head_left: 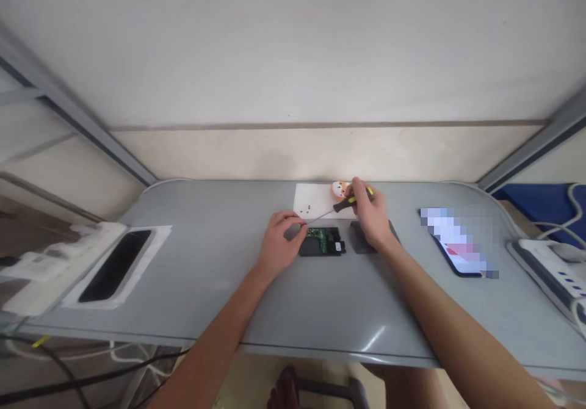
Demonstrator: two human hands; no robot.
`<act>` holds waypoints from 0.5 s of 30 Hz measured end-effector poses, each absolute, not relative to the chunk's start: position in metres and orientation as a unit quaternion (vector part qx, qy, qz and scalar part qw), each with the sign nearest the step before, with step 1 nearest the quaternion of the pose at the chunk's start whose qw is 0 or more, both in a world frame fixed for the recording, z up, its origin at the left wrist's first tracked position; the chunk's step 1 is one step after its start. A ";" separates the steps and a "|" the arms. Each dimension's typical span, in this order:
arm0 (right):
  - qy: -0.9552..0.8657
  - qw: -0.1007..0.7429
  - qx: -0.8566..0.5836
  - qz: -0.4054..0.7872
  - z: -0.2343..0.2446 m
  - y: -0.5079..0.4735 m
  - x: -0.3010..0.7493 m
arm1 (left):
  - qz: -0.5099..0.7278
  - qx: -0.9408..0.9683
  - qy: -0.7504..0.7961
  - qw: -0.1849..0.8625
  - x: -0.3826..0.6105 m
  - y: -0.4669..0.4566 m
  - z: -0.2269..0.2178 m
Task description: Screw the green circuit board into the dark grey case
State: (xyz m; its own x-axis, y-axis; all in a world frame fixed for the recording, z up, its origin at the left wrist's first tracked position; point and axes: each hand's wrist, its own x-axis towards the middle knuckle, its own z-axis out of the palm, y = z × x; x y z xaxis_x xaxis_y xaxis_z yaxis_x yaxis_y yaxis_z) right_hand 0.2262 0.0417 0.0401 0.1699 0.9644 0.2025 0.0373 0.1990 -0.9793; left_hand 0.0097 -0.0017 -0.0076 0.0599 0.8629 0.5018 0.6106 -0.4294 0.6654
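Note:
My right hand (372, 213) is closed round the black and yellow handle of a screwdriver (344, 204). Its thin shaft slants down to the left, and the tip reaches the fingertips of my left hand (282, 238). Those fingers are bent together at the upper left corner of a small device with a green circuit board (324, 240); whether they pinch the tip or something tiny is too small to tell. Under my right wrist lies a flat dark cover (361, 239), partly hidden. Behind the board is a white sheet (315, 194) with several tiny dark screws (308, 207).
A round orange and white figure (339, 190) stands on the sheet near the wall. One phone (116, 265) lies on white paper at the left, another lit phone (458, 244) at the right. Power strips (43, 275) (549, 275) with cables flank the grey table (206, 287).

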 end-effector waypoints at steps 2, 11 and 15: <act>-0.508 0.587 -0.490 0.397 0.040 0.042 0.225 | 0.454 0.712 0.516 0.141 0.010 -0.002 -0.007; -0.509 0.583 -0.495 0.395 0.040 0.044 0.227 | 0.463 0.720 0.498 0.136 0.009 -0.002 -0.006; -0.517 0.596 -0.466 0.400 0.043 0.043 0.225 | 0.457 0.727 0.496 0.130 0.007 -0.001 -0.007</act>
